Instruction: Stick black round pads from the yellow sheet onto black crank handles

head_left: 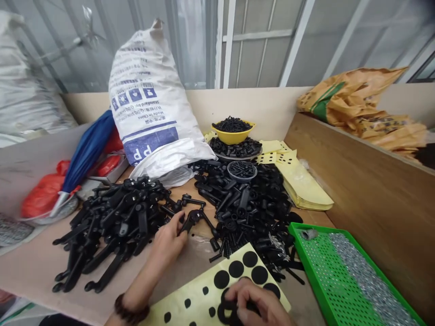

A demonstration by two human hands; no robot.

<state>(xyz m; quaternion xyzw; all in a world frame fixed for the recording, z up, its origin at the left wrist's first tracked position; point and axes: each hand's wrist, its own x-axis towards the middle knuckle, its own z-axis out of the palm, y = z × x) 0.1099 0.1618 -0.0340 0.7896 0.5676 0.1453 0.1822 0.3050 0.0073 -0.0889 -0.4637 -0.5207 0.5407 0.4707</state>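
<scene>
My left hand (172, 240) reaches to the middle of the table, its thumb and fingers closed on a black jointed part (192, 219). At the front my right hand (256, 302) has its fingers curled over a yellow sheet (190, 290) of round black stickers; what its fingertips hold, dark and partly hidden, I cannot make out. A heap of black arm-like parts (125, 217) lies to the left of my left hand. Beyond both hands spreads a pile of smaller black parts (243, 203), with black screws at its near edge.
A green tray (326, 280) of small metal pieces stands at the right, beside a wooden board (367, 199). Behind are a white sack (146, 90), a yellow bowl (234, 135) of black pieces and stacked yellow sheets (306, 188). A blue umbrella (86, 154) leans at the left.
</scene>
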